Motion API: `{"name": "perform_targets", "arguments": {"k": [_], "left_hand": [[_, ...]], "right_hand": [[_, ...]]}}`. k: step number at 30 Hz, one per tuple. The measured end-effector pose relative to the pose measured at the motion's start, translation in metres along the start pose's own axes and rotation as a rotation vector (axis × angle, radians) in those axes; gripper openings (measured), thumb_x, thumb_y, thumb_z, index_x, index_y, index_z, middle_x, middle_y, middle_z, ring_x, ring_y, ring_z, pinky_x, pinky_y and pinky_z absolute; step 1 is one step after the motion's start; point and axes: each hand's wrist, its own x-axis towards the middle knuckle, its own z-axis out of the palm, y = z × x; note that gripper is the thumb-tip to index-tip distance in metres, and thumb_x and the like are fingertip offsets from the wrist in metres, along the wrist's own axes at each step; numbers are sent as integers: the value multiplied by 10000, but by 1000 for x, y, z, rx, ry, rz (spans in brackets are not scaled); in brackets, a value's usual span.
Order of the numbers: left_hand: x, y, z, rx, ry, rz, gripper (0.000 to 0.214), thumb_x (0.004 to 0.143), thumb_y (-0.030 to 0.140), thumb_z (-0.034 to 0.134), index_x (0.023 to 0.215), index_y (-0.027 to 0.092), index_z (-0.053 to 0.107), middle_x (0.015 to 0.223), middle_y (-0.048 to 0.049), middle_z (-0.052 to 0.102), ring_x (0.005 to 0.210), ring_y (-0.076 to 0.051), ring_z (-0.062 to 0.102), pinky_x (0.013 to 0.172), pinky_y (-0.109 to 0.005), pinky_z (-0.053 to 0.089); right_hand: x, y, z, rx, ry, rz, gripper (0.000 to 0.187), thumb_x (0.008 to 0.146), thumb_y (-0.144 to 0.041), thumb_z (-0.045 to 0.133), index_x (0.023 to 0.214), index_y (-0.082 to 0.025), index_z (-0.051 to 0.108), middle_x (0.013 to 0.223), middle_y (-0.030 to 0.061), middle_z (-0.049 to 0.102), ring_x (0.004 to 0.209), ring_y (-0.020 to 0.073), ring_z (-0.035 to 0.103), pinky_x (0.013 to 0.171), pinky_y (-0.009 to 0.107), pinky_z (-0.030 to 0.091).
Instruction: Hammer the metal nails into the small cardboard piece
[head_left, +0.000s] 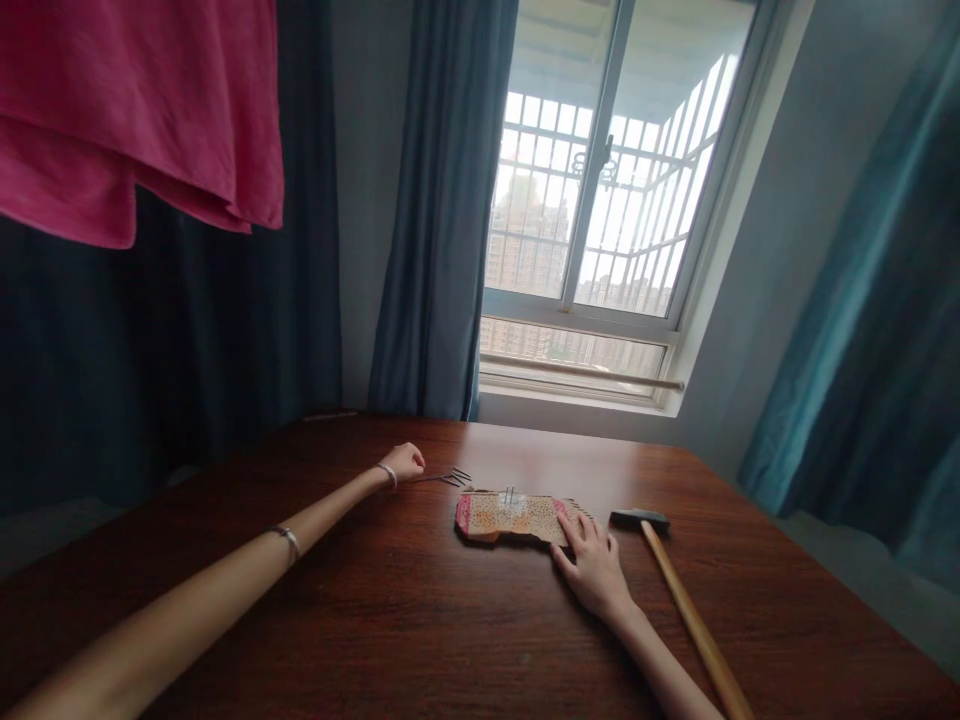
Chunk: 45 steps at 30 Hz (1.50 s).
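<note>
My left hand [406, 461] is closed with its fingers curled, low over the table at the left of several thin dark nails [456, 477]. One nail reaches toward its fingertips; whether they grip it is too small to tell. A rough-edged wooden board [480, 513] with a spotted, pink-edged top lies flat to the right of those nails. Two nails [509, 494] stand upright at the board's far middle, over a pale patch. Fingers spread, my right hand [594, 570] rests on the board's right end. Just right of that hand lies a hammer [679, 590] with a wooden handle.
Everything lies on a brown wooden table [360, 620]. Beyond its far edge are a barred window [585, 200] and blue curtains [442, 220]. Pink cloth [150, 110] hangs at the upper left. The hammer's handle runs toward the near edge, beside my right forearm.
</note>
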Motion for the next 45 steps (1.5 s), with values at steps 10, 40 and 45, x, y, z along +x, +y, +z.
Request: {"name": "perform_targets", "arguments": {"k": [10,40,45], "left_hand": [[-10,-14,3,28,-62,32,220,542,243,573,715,156,677,676,-24,647,651,-161,586,546,-204,391],[-45,80,5,-391,135,333,264,690,362,540,743,126,647,721,-41,657,687,-164,596,625,-238,451],[-74,131,23,-560,61,390,285,686,391,565,729,124,654,698,-49,661,675,-173,597,608,-251,458]], "right_hand": [[-1,0,0,23,10,8,567,800,-554,311,1317,-323,333,1339,69,378,1217,272,298,963,456,214],[11,-35,-47,579,332,-57,359,844,-372,352,956,-200,646,942,84,620,901,204,547,788,309,436],[33,-73,-43,1054,245,-30,404,788,-468,436,902,-163,674,799,74,661,719,196,591,516,263,486]]}}
